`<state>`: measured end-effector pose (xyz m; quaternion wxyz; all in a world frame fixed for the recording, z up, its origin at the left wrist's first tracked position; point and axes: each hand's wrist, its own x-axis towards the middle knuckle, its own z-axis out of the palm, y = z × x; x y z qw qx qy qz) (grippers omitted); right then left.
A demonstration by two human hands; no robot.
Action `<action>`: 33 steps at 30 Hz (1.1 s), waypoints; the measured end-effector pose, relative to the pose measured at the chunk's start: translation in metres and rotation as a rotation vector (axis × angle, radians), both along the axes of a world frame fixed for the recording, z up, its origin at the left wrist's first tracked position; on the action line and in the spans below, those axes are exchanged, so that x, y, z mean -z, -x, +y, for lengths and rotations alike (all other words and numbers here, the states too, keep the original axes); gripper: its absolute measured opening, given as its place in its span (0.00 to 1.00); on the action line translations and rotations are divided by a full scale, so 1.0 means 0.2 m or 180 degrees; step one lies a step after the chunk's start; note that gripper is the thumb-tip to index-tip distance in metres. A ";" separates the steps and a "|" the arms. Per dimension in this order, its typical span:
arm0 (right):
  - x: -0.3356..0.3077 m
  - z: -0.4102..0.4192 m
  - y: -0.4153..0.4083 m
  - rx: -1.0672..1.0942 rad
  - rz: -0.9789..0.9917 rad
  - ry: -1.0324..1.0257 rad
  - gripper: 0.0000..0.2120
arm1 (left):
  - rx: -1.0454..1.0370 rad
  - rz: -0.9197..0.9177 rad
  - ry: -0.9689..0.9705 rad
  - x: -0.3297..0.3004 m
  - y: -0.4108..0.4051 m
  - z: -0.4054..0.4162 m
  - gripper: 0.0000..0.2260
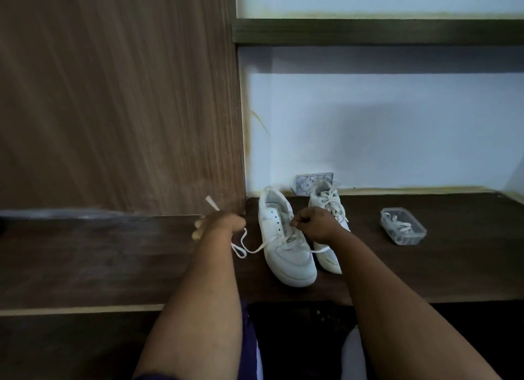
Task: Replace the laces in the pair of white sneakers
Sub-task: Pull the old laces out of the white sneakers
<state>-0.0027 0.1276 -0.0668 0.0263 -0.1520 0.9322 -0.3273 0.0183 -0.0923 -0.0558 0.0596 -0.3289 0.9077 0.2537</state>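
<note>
On the dark brown wooden desk two white low-top sneakers stand side by side, toes toward the person. The left white sneaker is mostly unlaced, its upper eyelets bare. A flat white lace runs from its lowest eyelets out to the left, loops on the desktop and rises into the left hand. That hand's fingers are curled round the lace, and the lace's tip sticks up above the knuckles in front of the tall wood-grain cabinet panel. The lace's other end lies across the toe toward the second shoe.

The right hand hovers over the left sneaker's open tongue area, fingers bent tightly in a pinch; whether they hold the lace or the shoe's edge cannot be told. The right white sneaker, just behind and partly hidden by that hand, is laced, with a bow at its top.

Well apart to the right sits a small clear plastic rectangular tub containing a coiled white lace. A white wall socket plate is set in the pale blue wall behind the shoes.
</note>
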 end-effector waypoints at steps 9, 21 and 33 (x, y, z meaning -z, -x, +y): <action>0.03 -0.12 -0.03 -0.0170 -0.0077 -0.0967 0.13 | 0.0736 0.0825 0.0028 0.05 0.02 0.38 0.21; 0.06 -0.13 0.00 -0.0119 -0.0396 -0.0546 0.13 | 0.1242 0.0441 -0.0083 0.14 0.10 0.28 0.13; 0.04 -0.01 -0.05 0.1028 -0.2322 0.2197 0.15 | 0.1293 0.0601 0.0106 0.17 0.10 0.26 0.18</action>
